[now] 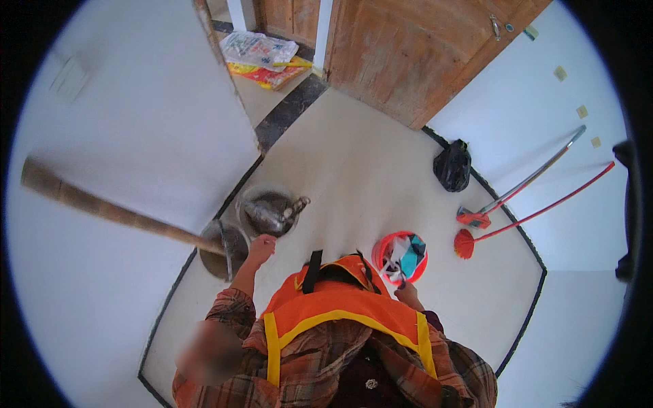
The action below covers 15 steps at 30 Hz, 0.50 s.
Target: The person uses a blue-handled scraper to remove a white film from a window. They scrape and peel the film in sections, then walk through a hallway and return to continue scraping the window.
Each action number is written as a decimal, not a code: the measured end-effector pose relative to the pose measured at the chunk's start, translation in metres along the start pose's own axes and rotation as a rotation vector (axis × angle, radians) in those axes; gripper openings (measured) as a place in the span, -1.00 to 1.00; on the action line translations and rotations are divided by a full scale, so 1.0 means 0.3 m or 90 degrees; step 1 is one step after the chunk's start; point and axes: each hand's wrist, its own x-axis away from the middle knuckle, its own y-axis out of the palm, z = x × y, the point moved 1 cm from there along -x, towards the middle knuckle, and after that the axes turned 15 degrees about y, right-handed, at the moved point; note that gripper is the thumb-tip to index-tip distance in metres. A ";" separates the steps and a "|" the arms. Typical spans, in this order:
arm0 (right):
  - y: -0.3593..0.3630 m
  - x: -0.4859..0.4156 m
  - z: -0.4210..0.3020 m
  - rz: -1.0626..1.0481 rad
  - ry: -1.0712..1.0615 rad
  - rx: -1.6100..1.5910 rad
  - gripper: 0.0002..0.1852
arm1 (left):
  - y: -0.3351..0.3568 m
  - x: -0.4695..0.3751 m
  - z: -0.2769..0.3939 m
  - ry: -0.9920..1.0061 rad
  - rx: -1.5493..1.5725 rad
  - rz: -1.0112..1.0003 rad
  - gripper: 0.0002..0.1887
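My left hand (261, 249) is curled by the near rim of a grey bucket (242, 206). Inside that bucket are grey matter and a metal trowel (270, 219) whose handle lies at the right rim. Whether the fingers grip the bucket cannot be told. Just left stands a second grey bucket (211, 268), with a long wooden pole (122, 217) rising out of it towards the wall. At the near rim of a red bucket (376, 255) is my right hand (406, 293), with something small and dark at its fingertips. White and teal cloth-like items (410, 257) fill the red bucket.
A tied black plastic bag (453, 166) sits by the right wall. A red-handled broom (464, 244) and another long-handled tool (473, 218) lean there. A wooden door (408, 56) stands at the back, beside a dark threshold (291, 109) with plastic sacks (257, 48) beyond.
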 end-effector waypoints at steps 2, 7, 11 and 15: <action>-0.096 -0.141 -0.095 -0.024 0.093 0.026 -0.70 | -0.024 -0.220 0.146 0.062 0.002 0.026 -0.79; -0.281 -0.619 -0.501 -0.041 -0.002 0.148 -0.63 | -0.060 -0.630 0.195 0.054 -0.024 0.114 -0.73; -0.498 -0.982 -1.043 -0.130 0.014 0.030 -0.71 | -0.049 -0.704 0.125 -0.167 -0.011 0.163 -0.67; -0.701 -1.165 -1.701 -0.046 -0.150 0.007 -0.74 | -0.035 -0.732 0.154 -0.296 0.368 0.110 -0.81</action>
